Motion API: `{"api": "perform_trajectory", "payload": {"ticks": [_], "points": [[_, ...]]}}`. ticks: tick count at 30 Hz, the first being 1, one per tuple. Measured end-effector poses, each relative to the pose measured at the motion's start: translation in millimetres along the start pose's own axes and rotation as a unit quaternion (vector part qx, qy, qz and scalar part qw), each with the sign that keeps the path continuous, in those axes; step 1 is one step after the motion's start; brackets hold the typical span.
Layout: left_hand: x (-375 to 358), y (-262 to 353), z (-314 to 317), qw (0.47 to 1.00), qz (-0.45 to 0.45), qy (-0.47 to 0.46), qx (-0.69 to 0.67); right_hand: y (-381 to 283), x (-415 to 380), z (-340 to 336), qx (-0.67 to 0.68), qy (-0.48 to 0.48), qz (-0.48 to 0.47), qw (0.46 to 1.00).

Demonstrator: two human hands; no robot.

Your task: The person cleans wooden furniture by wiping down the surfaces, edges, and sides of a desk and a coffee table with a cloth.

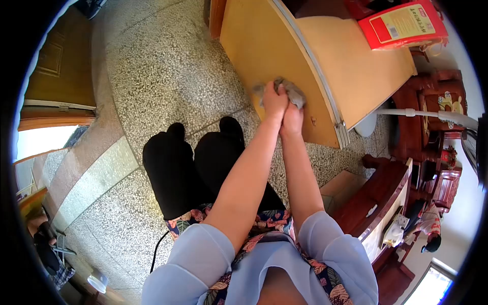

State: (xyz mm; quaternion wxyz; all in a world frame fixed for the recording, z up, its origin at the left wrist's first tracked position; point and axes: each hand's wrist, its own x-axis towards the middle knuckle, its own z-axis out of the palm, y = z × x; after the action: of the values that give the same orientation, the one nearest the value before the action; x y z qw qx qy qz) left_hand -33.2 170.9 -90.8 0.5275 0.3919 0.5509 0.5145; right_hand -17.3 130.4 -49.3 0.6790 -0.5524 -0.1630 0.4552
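A crumpled grey cloth (293, 93) is bunched in front of a yellowish wooden panel (259, 48), close to its surface. My left hand (275, 101) is closed on the cloth, and part of the cloth sticks out to its left. Pressed close beside it, my right hand (292, 119) is also closed on the cloth, with its fingers partly hidden. A metal strip (317, 71) runs along the panel's edge, just right of my hands.
A red box (404, 25) lies on the wooden top (351, 56). Speckled floor (162, 66) spreads left, beside a doorway (56, 127). Dark red wooden furniture (373, 198) and a standing fan's pole (401, 112) are on the right. Other people (431, 223) sit farther off.
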Motion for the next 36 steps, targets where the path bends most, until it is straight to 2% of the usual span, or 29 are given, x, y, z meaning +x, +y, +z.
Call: {"api": "perform_trajectory", "payload": {"ticks": [1,2,3,5,7,9,10,12,14,15,17,18,20,21,22,23,24,25,26,27,28,29,31,33,35,36], "points": [[7.3,-3.0,-2.9,0.997,-0.076,-0.009,-0.002,1.0,3.4,1.9,-0.016,-0.001,-0.005,1.000],[14.0,-5.9,-2.2,0.996,-0.087,-0.019,0.020,1.3,7.4,2.8,-0.032,-0.002,-0.010,0.999],[16.4,1.3,-0.7,1.000,-0.016,0.003,0.016,-0.3,10.8,8.3,-0.048,-0.005,-0.016,0.999],[9.4,24.1,0.9,0.991,0.122,0.048,0.018,0.4,15.4,4.0,0.014,-0.079,-0.064,0.995],[14.8,8.9,0.2,0.998,0.048,0.039,0.019,15.3,26.1,-2.1,0.010,-0.064,-0.002,0.998],[36.5,-23.4,2.1,0.998,-0.030,0.037,0.036,28.4,42.7,1.9,-0.026,-0.055,-0.003,0.998],[39.4,-24.4,5.3,0.997,-0.029,0.049,0.045,34.7,51.2,3.2,-0.043,-0.051,-0.006,0.998],[40.6,-24.4,14.6,0.995,-0.028,0.076,0.063,41.6,64.5,-9.2,0.033,-0.064,0.017,0.997],[29.4,30.8,4.4,0.997,0.049,0.052,0.026,19.9,50.9,-2.8,0.104,-0.166,-0.021,0.980],[21.6,49.8,-0.9,0.996,0.080,0.036,0.011,14.4,47.8,1.0,0.123,-0.187,-0.015,0.975],[28.6,36.3,-0.4,0.999,0.019,0.042,-0.002,39.7,63.1,-13.7,-0.004,-0.115,-0.016,0.993],[40.3,22.7,2.0,0.999,0.002,0.048,-0.012,38.0,70.8,-8.1,-0.051,-0.114,0.004,0.992],[52.3,7.0,5.3,0.998,-0.037,0.054,-0.018,17.3,62.8,18.1,0.005,-0.097,0.067,0.993],[51.1,14.9,3.8,0.999,-0.006,0.042,-0.028,11.6,59.8,27.6,0.033,-0.089,0.101,0.990],[46.7,32.8,-0.3,0.998,0.028,0.032,-0.037,13.4,68.6,17.6,-0.086,-0.096,0.046,0.991],[43.5,50.6,-3.8,0.997,0.060,0.021,-0.045,15.5,71.5,15.5,0.016,-0.145,0.009,0.989],[42.0,64.9,-1.2,0.991,0.103,0.025,-0.078,9.8,74.8,20.9,0.088,-0.177,0.031,0.980],[45.9,59.5,-3.3,0.994,0.077,0.029,-0.071,3.2,74.0,23.1,0.158,-0.203,0.055,0.965],[49.3,54.8,-4.6,0.996,0.046,0.031,-0.066,18.8,85.8,6.6,0.033,-0.204,0.065,0.976],[55.6,52.1,-3.6,0.997,0.026,0.036,-0.065,3.3,68.9,31.8,-0.128,-0.154,0.023,0.979],[61.1,43.2,-2.7,0.995,-0.041,0.031,-0.089,15.3,84.0,28.3,-0.099,-0.162,0.041,0.981],[63.9,33.5,0.4,0.996,-0.039,0.030,-0.079,28.3,96.2,23.1,-0.072,-0.169,0.064,0.981],[60.9,38.3,-5.8,0.997,-0.042,0.029,-0.054,8.3,87.2,43.9,0.042,-0.190,0.107,0.975],[58.1,58.8,-10.9,0.998,0.013,0.014,-0.065,8.9,91.1,50.7,0.179,-0.235,0.118,0.948],[54.7,75.2,-14.1,0.994,0.063,0.013,-0.090,1.3,98.9,51.6,0.183,-0.284,0.113,0.934],[57.7,74.7,-12.6,0.997,0.059,0.028,-0.052,22.8,111.9,35.4,0.156,-0.266,0.102,0.946]]}}
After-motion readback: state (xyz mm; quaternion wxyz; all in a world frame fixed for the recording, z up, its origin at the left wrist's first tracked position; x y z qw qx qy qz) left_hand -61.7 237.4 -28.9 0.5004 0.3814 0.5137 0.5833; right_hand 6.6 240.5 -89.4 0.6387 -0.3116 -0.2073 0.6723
